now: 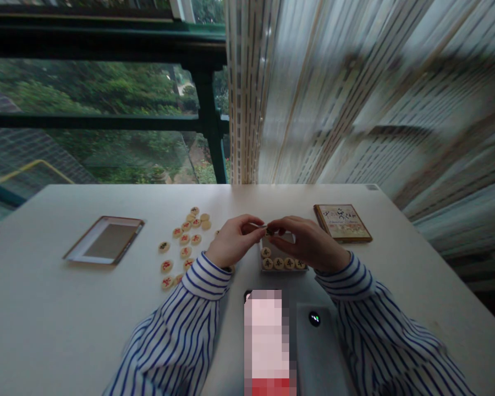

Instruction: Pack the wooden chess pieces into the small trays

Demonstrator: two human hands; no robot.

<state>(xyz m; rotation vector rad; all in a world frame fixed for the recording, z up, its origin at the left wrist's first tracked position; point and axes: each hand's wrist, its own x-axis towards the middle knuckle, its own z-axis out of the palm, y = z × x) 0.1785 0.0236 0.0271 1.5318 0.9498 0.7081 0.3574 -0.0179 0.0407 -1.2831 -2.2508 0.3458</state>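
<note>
My left hand (237,240) and my right hand (307,242) meet fingertip to fingertip over a shallow box (278,250). Between the pinched fingers is a round wooden xiangqi piece (269,232), dark-marked and partly covered by the fingertips. Inside the box, along its near edge, lies a row of several pieces (289,263) with black characters, and one more piece (265,252) sits above the row's left end. My right hand hides the box's right side. Loose xiangqi pieces (185,238), many with red characters, are scattered left of my left hand; the left forearm covers some.
A brown-edged tray or lid (107,242) lies at the left of the white table (33,297). A decorated flat box or booklet (342,223) lies at the right. Nearest me are a blurred-out phone (268,335) and a grey device (319,352) with a small round display.
</note>
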